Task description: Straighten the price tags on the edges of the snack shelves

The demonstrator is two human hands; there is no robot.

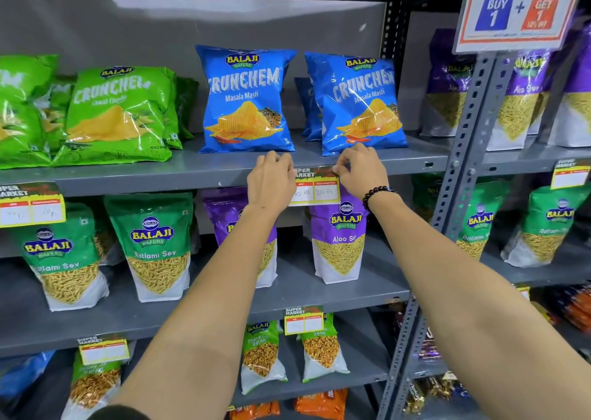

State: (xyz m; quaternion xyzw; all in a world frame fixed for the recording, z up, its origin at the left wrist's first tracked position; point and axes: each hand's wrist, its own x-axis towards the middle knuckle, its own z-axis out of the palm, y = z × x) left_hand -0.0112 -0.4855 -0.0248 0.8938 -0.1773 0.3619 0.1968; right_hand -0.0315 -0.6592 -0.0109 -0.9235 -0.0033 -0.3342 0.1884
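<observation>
A yellow and white price tag (315, 187) hangs on the front edge of the grey upper shelf (192, 173), below two blue chip bags (246, 100). My left hand (271, 181) covers the tag's left end, fingers curled over the shelf edge. My right hand (359, 172), with a dark bead bracelet on the wrist, pinches the tag's top right corner. Other tags sit on shelf edges: one at the far left (32, 203), one at the right (571, 173), and two lower (303, 320) (104, 349).
Green chip bags (118, 116) fill the upper shelf's left. Green and purple snack pouches (156, 243) stand on the shelf below. A perforated grey upright (460, 164) divides the bays. A "Buy 1 Get 1" sign (518, 10) hangs at the top right.
</observation>
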